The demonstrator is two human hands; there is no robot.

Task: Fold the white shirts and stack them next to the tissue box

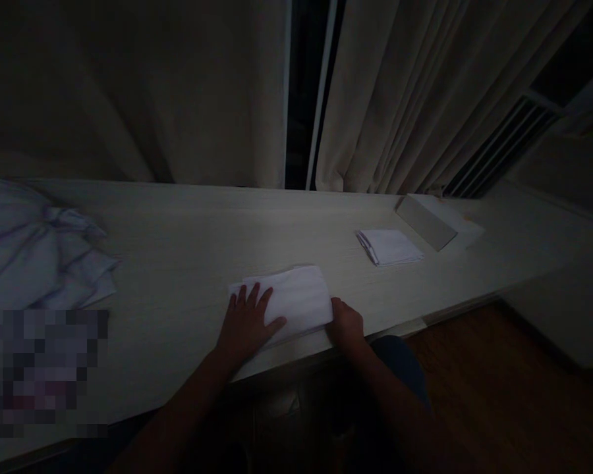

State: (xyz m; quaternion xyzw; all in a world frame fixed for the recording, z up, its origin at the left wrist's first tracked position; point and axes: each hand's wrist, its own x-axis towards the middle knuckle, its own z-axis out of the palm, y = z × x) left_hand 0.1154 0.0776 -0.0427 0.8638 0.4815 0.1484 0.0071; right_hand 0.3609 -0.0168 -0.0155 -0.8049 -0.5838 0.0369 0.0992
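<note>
The left hand (247,322) lies flat on a white folded cloth (291,299). Its fingers are spread out and open, pressing down on the left part of the cloth. The right hand (346,324) is curled at the cloth's right corner, close to the edge of the table (178,243). It seems to pinch that corner, but the room is dark and I cannot tell for sure how tight the fingers are.

The cloth sits between the two hands, on the pale wooden table, near the edge closest to the person.

Farther away from the right hand, up and to the right, lies a second folded cloth (389,247). Just past it is a small pale box (427,220). Well to the left of the left hand is a heap of crumpled white cloth (34,247). Behind the table hang long curtains (425,92).
</note>
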